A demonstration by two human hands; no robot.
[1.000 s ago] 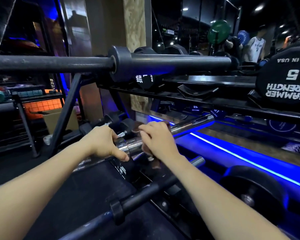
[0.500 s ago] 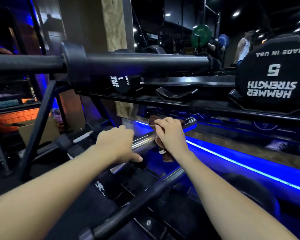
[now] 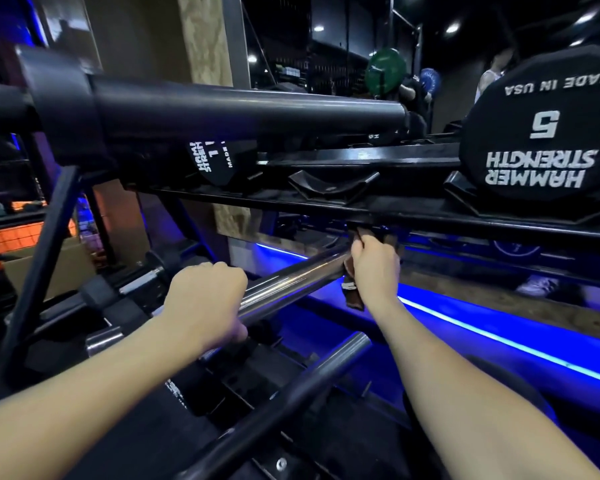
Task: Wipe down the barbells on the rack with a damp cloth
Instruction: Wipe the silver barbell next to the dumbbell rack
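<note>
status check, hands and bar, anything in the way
Left hand grips the chrome barbell. Right hand holds the brown cloth wrapped at the bar's far end. Black rack shelf sits close above the right hand.

Brown cloth, chrome barbell

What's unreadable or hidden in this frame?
- Cloth: mostly covered by the right hand, head view.
- Chrome bar: far end hidden by that hand and the shelf; near part under the left hand.
- Black bar: cut off by the left edge.
- Dampness of cloth: cannot tell.
</note>
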